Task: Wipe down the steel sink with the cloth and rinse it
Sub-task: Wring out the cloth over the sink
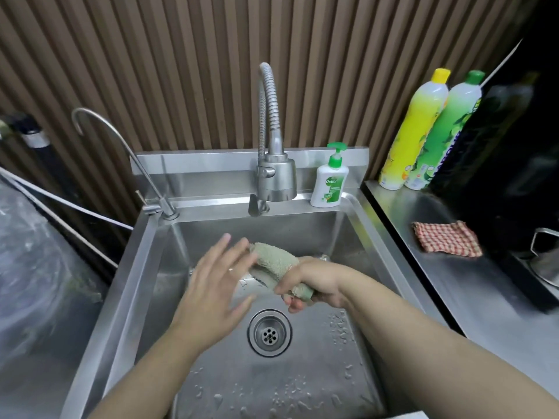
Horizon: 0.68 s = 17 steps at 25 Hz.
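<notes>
The steel sink (305, 237) fills the middle of the head view, with water drops on its floor and a round drain (269, 332) near the centre. My right hand (314, 282) is closed around a pale green cloth (276, 260), rolled up and held above the basin behind the drain. My left hand (211, 291) hovers beside it with fingers spread, its fingertips near the cloth's far end, holding nothing. The flexible steel faucet (275, 176) hangs over the back of the basin; no water stream is visible.
A thin gooseneck tap (121, 146) stands at the back left corner. A white soap pump bottle (329, 182) sits on the back ledge. On the right counter (472, 285) lie a red checked cloth (447, 238), yellow (414, 131) and green (444, 137) detergent bottles, and a metal pot (544, 255).
</notes>
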Each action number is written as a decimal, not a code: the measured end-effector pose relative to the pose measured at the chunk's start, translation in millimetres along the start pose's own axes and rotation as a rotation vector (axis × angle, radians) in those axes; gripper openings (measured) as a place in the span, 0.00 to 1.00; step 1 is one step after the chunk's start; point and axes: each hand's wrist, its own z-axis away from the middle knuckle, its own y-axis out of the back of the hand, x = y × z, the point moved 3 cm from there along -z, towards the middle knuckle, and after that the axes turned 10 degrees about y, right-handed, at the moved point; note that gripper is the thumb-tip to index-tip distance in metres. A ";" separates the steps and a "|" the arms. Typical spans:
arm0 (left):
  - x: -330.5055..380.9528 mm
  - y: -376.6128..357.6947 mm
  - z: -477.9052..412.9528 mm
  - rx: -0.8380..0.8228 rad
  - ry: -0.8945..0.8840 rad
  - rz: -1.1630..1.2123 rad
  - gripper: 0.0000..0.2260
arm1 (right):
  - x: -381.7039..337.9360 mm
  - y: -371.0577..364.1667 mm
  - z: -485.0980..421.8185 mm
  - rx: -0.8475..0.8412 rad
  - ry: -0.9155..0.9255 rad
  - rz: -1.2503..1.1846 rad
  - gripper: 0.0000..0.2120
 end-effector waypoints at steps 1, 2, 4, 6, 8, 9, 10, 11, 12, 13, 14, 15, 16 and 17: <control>8.1 -8.7 7.6 0.073 -0.128 -0.217 0.32 | -3.0 0.4 3.8 -0.122 -0.033 -0.002 0.04; 15.7 -15.2 9.9 0.127 -0.198 -0.338 0.31 | -5.1 -1.4 7.4 -0.257 -0.065 0.033 0.06; 28.5 -17.7 -2.2 0.208 -0.246 -0.339 0.20 | -6.7 -6.2 12.2 -0.453 -0.121 0.140 0.12; 35.5 -13.3 -21.8 0.196 -0.295 -0.288 0.14 | -5.5 -6.5 15.2 -0.494 -0.154 0.206 0.15; 34.9 -13.3 -37.0 0.053 -0.258 -0.308 0.15 | -3.9 -4.8 15.9 -0.422 -0.162 0.269 0.14; 34.6 -16.0 -41.9 -0.054 -0.181 -0.337 0.16 | -2.5 -3.6 13.8 -0.350 -0.140 0.359 0.14; 35.1 -19.2 -44.5 -0.187 -0.068 -0.394 0.16 | -1.6 -2.3 9.9 -0.258 -0.085 0.528 0.13; 35.9 -23.0 -46.0 -0.311 0.058 -0.438 0.13 | -1.9 -2.1 5.4 -0.156 -0.014 0.774 0.10; 35.8 -28.2 -47.4 -0.404 0.186 -0.449 0.10 | -3.2 -3.7 1.2 -0.054 0.063 1.017 0.05; 32.1 -35.9 -48.9 -0.469 0.306 -0.434 0.09 | -2.8 -4.1 -3.5 0.043 0.116 1.169 0.06; 26.4 -44.1 -50.1 -0.543 0.416 -0.392 0.09 | -1.8 -4.2 -7.8 0.113 0.141 1.237 0.09; 21.2 -51.4 -50.0 -0.610 0.509 -0.314 0.08 | 0.3 -3.8 -13.0 0.144 0.162 1.261 0.11; 16.2 -58.3 -48.9 -0.680 0.574 -0.225 0.06 | 2.5 -3.1 -17.9 0.148 0.197 1.300 0.12; 11.5 -63.6 -47.3 -0.746 0.617 -0.129 0.05 | 6.4 -2.8 -23.2 0.137 0.248 1.354 0.12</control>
